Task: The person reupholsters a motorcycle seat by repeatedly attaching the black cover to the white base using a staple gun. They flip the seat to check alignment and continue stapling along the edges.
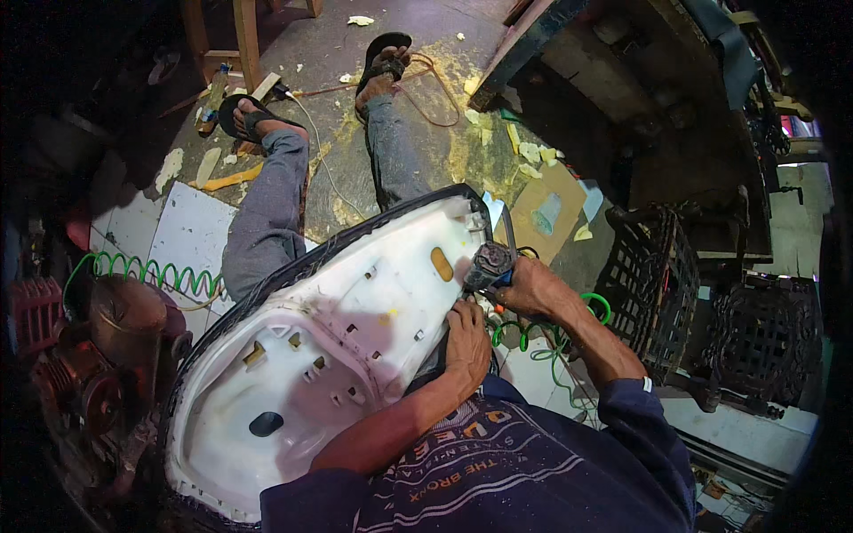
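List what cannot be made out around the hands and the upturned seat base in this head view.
- Nose of the pneumatic tool: hidden by the right hand and the edge of the white seat base.
- Left hand fingertips: curled over the rim, out of sight.
- Seat cover underside: faces down, unseen.
- Green coiled hose: its end is lost behind the right forearm.
- Compressor: too dark for detail.

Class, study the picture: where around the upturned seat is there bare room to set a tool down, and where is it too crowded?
Free: the white floor tiles between the green coiled hose and the left leg; the grey floor between the feet. Crowded: the seat base edge where the left hand presses and the right hand grips the stapler; the crates at right.
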Motion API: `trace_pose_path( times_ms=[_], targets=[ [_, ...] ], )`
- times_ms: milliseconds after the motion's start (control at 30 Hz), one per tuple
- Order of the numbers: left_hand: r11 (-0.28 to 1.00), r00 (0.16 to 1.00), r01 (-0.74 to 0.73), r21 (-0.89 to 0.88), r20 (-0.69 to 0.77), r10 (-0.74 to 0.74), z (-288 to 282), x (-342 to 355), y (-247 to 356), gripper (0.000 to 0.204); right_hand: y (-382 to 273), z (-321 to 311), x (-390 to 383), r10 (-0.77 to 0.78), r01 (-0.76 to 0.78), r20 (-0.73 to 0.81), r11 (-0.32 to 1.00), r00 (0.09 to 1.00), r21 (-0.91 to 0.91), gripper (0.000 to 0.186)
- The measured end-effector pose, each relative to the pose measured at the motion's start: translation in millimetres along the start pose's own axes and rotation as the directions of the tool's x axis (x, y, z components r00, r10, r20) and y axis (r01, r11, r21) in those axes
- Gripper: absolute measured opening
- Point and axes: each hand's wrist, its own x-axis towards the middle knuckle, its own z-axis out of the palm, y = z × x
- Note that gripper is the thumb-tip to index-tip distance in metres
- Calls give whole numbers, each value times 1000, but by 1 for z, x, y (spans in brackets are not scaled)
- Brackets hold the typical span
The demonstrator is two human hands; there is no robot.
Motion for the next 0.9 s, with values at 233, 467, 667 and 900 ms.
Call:
trace_pose_path(
  times_ms=[233, 467, 667, 900],
  targets=[
    [999, 998, -5, 44, 67, 2, -3, 5, 3, 63, 12, 1, -8, -108, 111, -31, 986, 994, 125, 47],
    [987, 989, -140, 81, 57, 136, -13, -60, -6, 59, 21, 25, -7, -91, 98, -64, 988, 994, 116, 46],
    [997, 997, -78, 4, -19, 78, -6, -66, -6, 57, 11, 24, -23, -87, 91, -47, 992, 995, 87, 44],
    [997, 995, -82, -3, -56, 82, -10, -64, -12, 55, -2, 29, -32, 46, -41, -20, 980, 999, 194, 39]
  ],
)
